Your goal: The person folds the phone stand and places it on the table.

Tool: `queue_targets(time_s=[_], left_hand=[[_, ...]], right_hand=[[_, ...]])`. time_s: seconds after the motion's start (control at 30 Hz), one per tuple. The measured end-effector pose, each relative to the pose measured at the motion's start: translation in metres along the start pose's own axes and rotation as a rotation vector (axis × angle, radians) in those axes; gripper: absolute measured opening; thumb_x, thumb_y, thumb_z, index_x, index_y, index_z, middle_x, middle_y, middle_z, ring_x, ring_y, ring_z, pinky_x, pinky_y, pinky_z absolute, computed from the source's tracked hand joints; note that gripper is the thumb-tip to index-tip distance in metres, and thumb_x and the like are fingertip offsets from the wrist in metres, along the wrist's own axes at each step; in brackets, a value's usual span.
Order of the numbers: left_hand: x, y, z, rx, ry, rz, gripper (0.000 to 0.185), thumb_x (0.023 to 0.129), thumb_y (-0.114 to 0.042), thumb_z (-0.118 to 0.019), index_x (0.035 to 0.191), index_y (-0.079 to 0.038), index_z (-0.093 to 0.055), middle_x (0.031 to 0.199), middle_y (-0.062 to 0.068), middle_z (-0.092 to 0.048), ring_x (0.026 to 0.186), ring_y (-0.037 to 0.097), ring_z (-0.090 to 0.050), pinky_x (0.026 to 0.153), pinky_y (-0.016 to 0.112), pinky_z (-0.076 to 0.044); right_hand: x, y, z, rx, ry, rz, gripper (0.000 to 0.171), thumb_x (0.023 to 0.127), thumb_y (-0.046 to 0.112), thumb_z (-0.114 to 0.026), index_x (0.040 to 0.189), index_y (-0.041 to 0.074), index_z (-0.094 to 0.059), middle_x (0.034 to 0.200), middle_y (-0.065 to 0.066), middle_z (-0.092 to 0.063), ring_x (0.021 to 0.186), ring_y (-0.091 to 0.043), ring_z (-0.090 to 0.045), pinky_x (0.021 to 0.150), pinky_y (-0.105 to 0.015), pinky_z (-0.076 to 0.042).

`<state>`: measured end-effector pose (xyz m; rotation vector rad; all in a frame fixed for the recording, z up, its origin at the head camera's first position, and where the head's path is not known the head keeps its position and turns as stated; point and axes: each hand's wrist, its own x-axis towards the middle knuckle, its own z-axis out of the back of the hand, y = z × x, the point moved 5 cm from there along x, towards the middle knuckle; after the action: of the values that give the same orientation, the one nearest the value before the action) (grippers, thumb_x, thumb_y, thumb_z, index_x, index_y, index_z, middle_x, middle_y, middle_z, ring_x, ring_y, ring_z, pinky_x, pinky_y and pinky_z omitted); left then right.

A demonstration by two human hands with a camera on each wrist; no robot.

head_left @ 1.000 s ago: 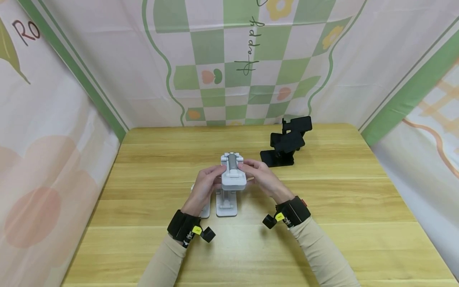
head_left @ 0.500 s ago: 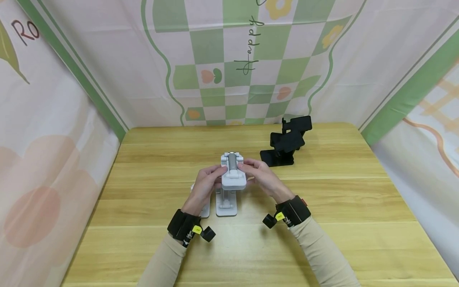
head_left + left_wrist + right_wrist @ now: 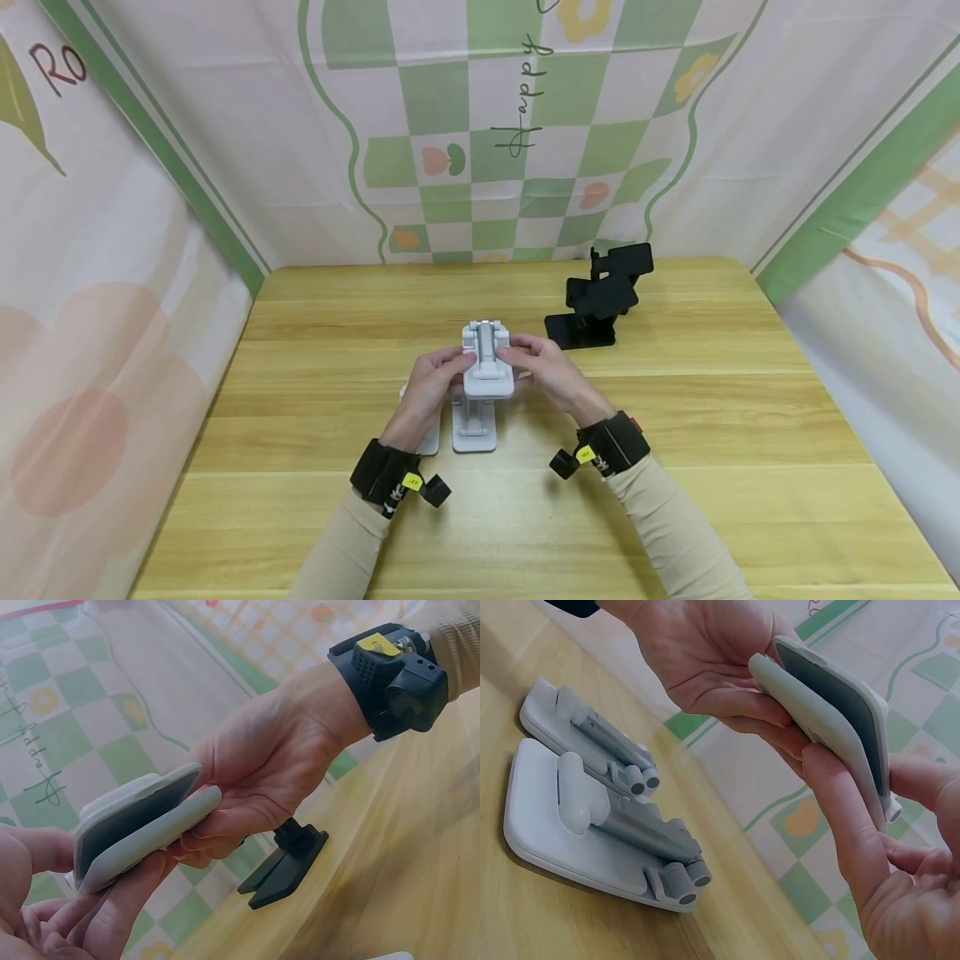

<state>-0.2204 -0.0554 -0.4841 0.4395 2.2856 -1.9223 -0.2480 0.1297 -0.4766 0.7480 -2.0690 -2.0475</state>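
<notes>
Both hands hold a white phone stand [image 3: 488,367] up over the middle of the wooden table [image 3: 675,467]. My left hand [image 3: 447,372] grips its left edge and my right hand [image 3: 525,364] grips its right edge, fingers curled round it. In the left wrist view the held stand [image 3: 139,821] shows two flat plates, one with a dark grey pad, close together. The right wrist view shows the same plates [image 3: 821,705] between my left hand [image 3: 705,667] and my right hand [image 3: 862,847].
Two more white stands lie flat on the table under my hands, one nearer [image 3: 592,832] and one behind it [image 3: 577,727]. A black phone stand [image 3: 600,304] stands upright at the back right. Patterned cloth walls close in three sides.
The held stand has tilted a little: the dark grey strip that showed at its top now looks pale. Both hands stay where they were.
</notes>
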Motion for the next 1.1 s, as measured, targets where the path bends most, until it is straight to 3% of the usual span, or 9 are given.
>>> queue_targets(time_s=[0.43, 0.83, 1.1], left_hand=[[0.0, 0.001, -0.001, 0.028, -0.007, -0.002, 0.042, 0.101, -0.021, -0.067, 0.136, 0.002, -0.064, 0.118, 0.016, -0.075, 0.092, 0.012, -0.073, 0.076, 0.022, -0.058], [0.001, 0.005, 0.0, 0.046, -0.042, 0.024, 0.044, 0.102, -0.025, -0.064, 0.139, 0.0, -0.062, 0.121, 0.015, -0.074, 0.094, 0.013, -0.071, 0.077, 0.022, -0.057], [0.003, 0.007, 0.005, 0.015, -0.078, 0.041, 0.043, 0.103, -0.023, -0.063, 0.141, -0.002, -0.06, 0.129, 0.015, -0.068, 0.111, 0.02, -0.068, 0.093, 0.028, -0.058]], right_hand=[[0.0, -0.002, -0.001, 0.008, -0.006, 0.016, 0.05, 0.106, 0.017, -0.059, 0.147, -0.008, -0.045, 0.108, -0.004, -0.069, 0.083, -0.014, -0.066, 0.073, -0.027, -0.059], [0.001, -0.004, -0.001, -0.018, -0.017, 0.031, 0.049, 0.105, 0.018, -0.06, 0.145, -0.007, -0.048, 0.106, -0.004, -0.07, 0.084, -0.015, -0.066, 0.074, -0.029, -0.059], [-0.001, -0.011, 0.007, -0.088, -0.037, 0.034, 0.046, 0.103, 0.017, -0.062, 0.141, -0.006, -0.05, 0.106, -0.007, -0.068, 0.085, -0.016, -0.067, 0.07, -0.029, -0.06]])
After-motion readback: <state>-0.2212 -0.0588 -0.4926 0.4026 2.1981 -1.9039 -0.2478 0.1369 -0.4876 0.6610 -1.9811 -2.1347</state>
